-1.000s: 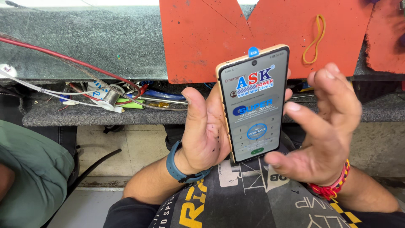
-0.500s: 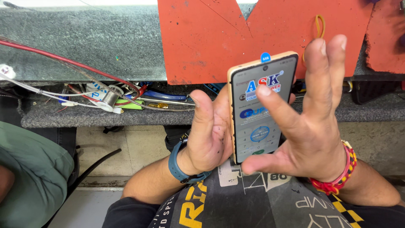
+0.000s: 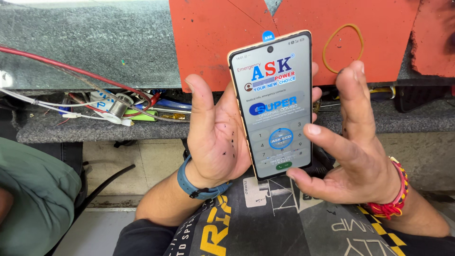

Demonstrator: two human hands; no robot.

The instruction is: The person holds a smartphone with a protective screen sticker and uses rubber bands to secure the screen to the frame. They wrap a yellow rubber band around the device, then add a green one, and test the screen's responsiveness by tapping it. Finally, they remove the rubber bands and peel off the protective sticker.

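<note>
Orange-edged and glossy, the smartphone [image 3: 275,106] stands nearly upright in my left hand [image 3: 215,137], its lower left edge resting against the palm and the fingers wrapped behind it, so the grip is a loose cradle rather than a squeeze; the thumb sticks up free beside the screen. My right hand [image 3: 353,156] is spread wide just beside the phone, pinching nothing, with one fingertip [image 3: 313,129] right at the screen's right edge, near the lit keypad under a protective film with a blue pull tab [image 3: 268,36] at the top. From here I judge the step to be working the screen, and to do it well I would keep the left palm steady as a backstop, press with the pad of a single finger square to the glass, and keep the other fingers lifted clear so nothing else brushes the keys. Behind the phone sit an orange mat [image 3: 294,33] with a rubber band [image 3: 342,45] lying on it, and a tangle of wires [image 3: 95,102] along the stone ledge [image 3: 85,42] at left
</note>
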